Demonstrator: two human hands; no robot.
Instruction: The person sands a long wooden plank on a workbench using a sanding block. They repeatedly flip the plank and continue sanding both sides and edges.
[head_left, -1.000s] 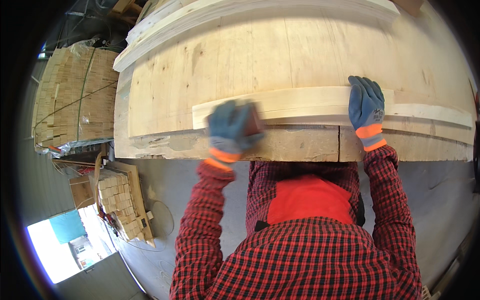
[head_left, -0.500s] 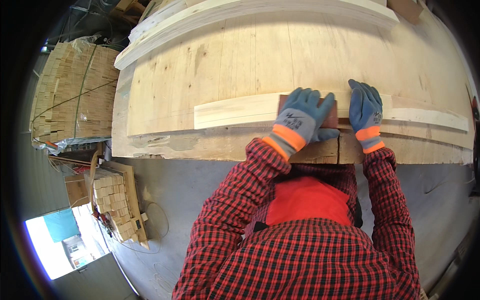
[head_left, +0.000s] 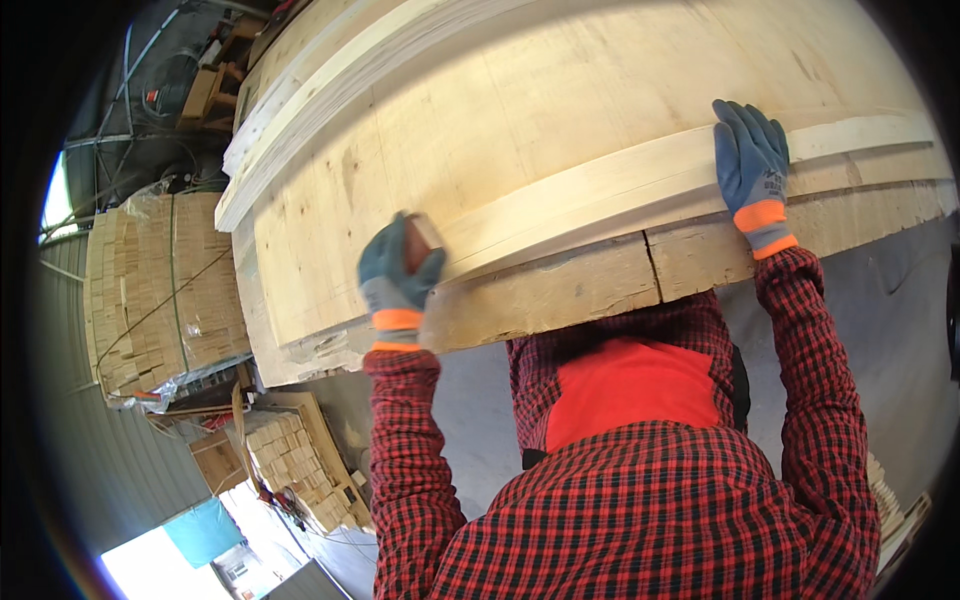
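Note:
My left hand [head_left: 392,275], in a blue and grey glove with an orange cuff, grips a reddish-brown sanding block [head_left: 424,236] at the left end of a long pale wooden strip [head_left: 590,205]. The block is tilted, with its light edge showing, and slightly blurred. Farther right, my right hand [head_left: 752,165], gloved alike, lies over the strip with its fingers stretched out. Beneath the strip is a wide plywood sheet [head_left: 400,160] on a thick wooden bench [head_left: 560,300], which has a dark crack near its front edge.
Long pale boards [head_left: 350,100] lie stacked along the far side of the sheet. On the left stands a large strapped stack of wood pieces [head_left: 140,290], partly wrapped in plastic. A smaller wood pile [head_left: 300,460] sits nearer, by a bright opening.
My left hand has moved left along the strip with the sanding block, from its middle to its left end. My right hand remains on the strip. The view has tilted.

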